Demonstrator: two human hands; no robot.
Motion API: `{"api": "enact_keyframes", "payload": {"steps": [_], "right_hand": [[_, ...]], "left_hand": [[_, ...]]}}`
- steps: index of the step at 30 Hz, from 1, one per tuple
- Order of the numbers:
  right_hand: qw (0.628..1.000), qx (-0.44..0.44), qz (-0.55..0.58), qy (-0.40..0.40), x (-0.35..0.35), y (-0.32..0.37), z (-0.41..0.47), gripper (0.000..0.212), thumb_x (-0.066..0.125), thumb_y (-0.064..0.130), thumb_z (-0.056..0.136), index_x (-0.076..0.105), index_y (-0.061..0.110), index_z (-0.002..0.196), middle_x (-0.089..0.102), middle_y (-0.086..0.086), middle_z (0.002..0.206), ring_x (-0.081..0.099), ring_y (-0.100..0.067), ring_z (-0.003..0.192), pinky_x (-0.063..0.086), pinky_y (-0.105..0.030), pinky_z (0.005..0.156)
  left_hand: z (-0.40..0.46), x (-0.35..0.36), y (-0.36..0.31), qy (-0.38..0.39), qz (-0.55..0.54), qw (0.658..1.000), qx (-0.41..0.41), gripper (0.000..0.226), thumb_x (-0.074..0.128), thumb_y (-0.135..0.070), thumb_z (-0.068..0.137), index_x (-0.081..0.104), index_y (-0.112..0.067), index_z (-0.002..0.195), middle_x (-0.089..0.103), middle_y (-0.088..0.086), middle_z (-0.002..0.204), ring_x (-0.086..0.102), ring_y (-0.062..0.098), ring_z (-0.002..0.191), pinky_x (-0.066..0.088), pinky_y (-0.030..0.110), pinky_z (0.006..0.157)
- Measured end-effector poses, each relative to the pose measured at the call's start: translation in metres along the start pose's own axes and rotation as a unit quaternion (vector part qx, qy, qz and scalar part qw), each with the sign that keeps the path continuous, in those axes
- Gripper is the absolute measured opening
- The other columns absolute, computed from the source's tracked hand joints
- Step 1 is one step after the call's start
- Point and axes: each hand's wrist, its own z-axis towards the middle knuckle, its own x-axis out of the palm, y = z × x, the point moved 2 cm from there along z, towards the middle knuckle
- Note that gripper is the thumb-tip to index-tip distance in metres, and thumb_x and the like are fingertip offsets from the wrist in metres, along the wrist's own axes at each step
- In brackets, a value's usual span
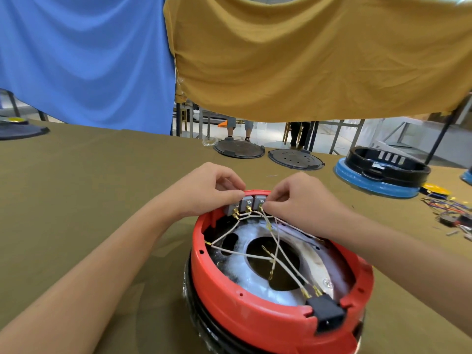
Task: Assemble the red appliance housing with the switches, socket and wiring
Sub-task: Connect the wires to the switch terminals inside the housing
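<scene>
The round red housing (255,312) lies open side up on the table in front of me. Grey switches (247,203) sit side by side in its far rim, brass terminals pointing inward. White wires (275,254) with brass ends cross the inside over a silvery plate. A black socket (327,312) is seated in the near right rim with two wires plugged in. My left hand (212,190) pinches the left end of the switch row. My right hand (296,198) pinches a wire end at the rightmost switch's terminal.
The olive tablecloth (89,187) covers the table. Two dark round lids (240,149) (296,159) lie beyond the housing. A black housing on a blue base (383,172) stands at far right, with loose wires and parts (449,213) beside it. Blue and mustard cloths hang behind.
</scene>
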Motion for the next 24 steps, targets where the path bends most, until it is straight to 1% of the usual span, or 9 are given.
{"api": "enact_keyframes", "payload": {"steps": [2, 4, 5, 7, 9, 10, 15, 19, 24], "right_hand": [[1.0, -0.022, -0.008, 0.001, 0.002, -0.002, 0.002, 0.014, 0.07, 0.024, 0.085, 0.077, 0.022, 0.073, 0.071, 0.01, 0.067, 0.064, -0.002, 0.065, 0.046, -0.013, 0.054], [0.998, -0.044, -0.017, -0.029, -0.003, -0.007, 0.007, 0.009, 0.07, 0.024, 0.086, 0.076, 0.025, 0.079, 0.068, 0.013, 0.069, 0.062, 0.001, 0.065, 0.041, -0.008, 0.052], [0.997, -0.056, -0.018, -0.044, -0.007, -0.011, 0.009, 0.006, 0.07, 0.024, 0.086, 0.075, 0.026, 0.085, 0.066, 0.014, 0.072, 0.06, 0.002, 0.068, 0.04, -0.009, 0.054], [0.997, -0.072, -0.011, -0.037, -0.014, -0.022, 0.015, 0.016, 0.07, 0.026, 0.085, 0.071, 0.029, 0.1, 0.065, 0.015, 0.089, 0.059, 0.002, 0.082, 0.042, -0.011, 0.065], [0.997, -0.073, 0.014, 0.016, -0.015, -0.031, 0.02, 0.029, 0.071, 0.029, 0.085, 0.067, 0.03, 0.114, 0.064, 0.013, 0.105, 0.059, 0.0, 0.096, 0.049, -0.019, 0.08], [0.996, -0.078, 0.021, 0.038, -0.014, -0.033, 0.02, 0.031, 0.071, 0.03, 0.085, 0.067, 0.031, 0.116, 0.065, 0.013, 0.107, 0.06, -0.001, 0.097, 0.051, -0.02, 0.083], [0.993, -0.117, -0.015, 0.016, -0.008, -0.038, 0.025, 0.028, 0.071, 0.036, 0.084, 0.068, 0.031, 0.111, 0.065, 0.013, 0.101, 0.059, 0.001, 0.09, 0.046, -0.015, 0.074], [0.991, -0.127, -0.041, 0.006, -0.005, -0.036, 0.029, 0.03, 0.073, 0.039, 0.083, 0.072, 0.023, 0.108, 0.065, 0.009, 0.096, 0.06, -0.006, 0.085, 0.051, -0.025, 0.079], [0.989, -0.138, -0.059, -0.002, -0.003, -0.039, 0.027, 0.03, 0.071, 0.041, 0.084, 0.072, 0.023, 0.109, 0.062, 0.007, 0.097, 0.058, -0.011, 0.088, 0.049, -0.029, 0.08]], "left_hand": [[-0.002, 0.0, 0.0, 0.036, -0.03, 0.999, -0.023, 0.022, 0.068, -0.022, 0.081, 0.07, -0.029, 0.102, 0.072, -0.008, 0.093, 0.069, 0.002, 0.081, 0.054, 0.019, 0.071], [-0.003, -0.001, 0.001, 0.054, -0.041, 0.997, -0.03, 0.031, 0.066, -0.022, 0.073, 0.069, -0.029, 0.104, 0.072, -0.006, 0.098, 0.069, 0.004, 0.086, 0.056, 0.021, 0.075], [-0.002, -0.001, 0.001, 0.052, -0.047, 0.997, -0.025, 0.031, 0.067, -0.018, 0.075, 0.069, -0.027, 0.105, 0.073, -0.006, 0.1, 0.07, 0.004, 0.088, 0.056, 0.021, 0.078], [-0.001, -0.002, 0.003, 0.032, -0.053, 0.998, -0.01, 0.029, 0.069, -0.008, 0.084, 0.07, -0.025, 0.107, 0.074, -0.008, 0.104, 0.069, 0.002, 0.095, 0.054, 0.02, 0.087], [0.0, -0.002, 0.005, 0.01, -0.052, 0.999, -0.004, 0.027, 0.068, -0.005, 0.089, 0.07, -0.024, 0.109, 0.073, -0.009, 0.107, 0.068, -0.001, 0.098, 0.051, 0.019, 0.093], [0.001, -0.002, 0.005, 0.005, -0.05, 0.999, -0.004, 0.027, 0.067, -0.006, 0.09, 0.07, -0.023, 0.111, 0.073, -0.01, 0.108, 0.068, -0.002, 0.099, 0.05, 0.019, 0.094], [0.001, 0.002, 0.004, -0.008, 0.017, 1.0, 0.0, 0.027, 0.069, -0.018, 0.09, 0.068, -0.029, 0.114, 0.071, -0.014, 0.11, 0.065, -0.002, 0.101, 0.053, 0.025, 0.094], [0.0, 0.006, 0.001, 0.015, 0.072, 0.997, 0.006, 0.031, 0.071, -0.027, 0.086, 0.065, -0.036, 0.116, 0.069, -0.018, 0.108, 0.064, -0.003, 0.099, 0.054, 0.023, 0.086], [0.001, 0.006, -0.001, 0.003, 0.094, 0.995, 0.017, 0.028, 0.073, -0.032, 0.084, 0.066, -0.04, 0.11, 0.07, -0.021, 0.101, 0.064, -0.006, 0.094, 0.053, 0.021, 0.081]]}}
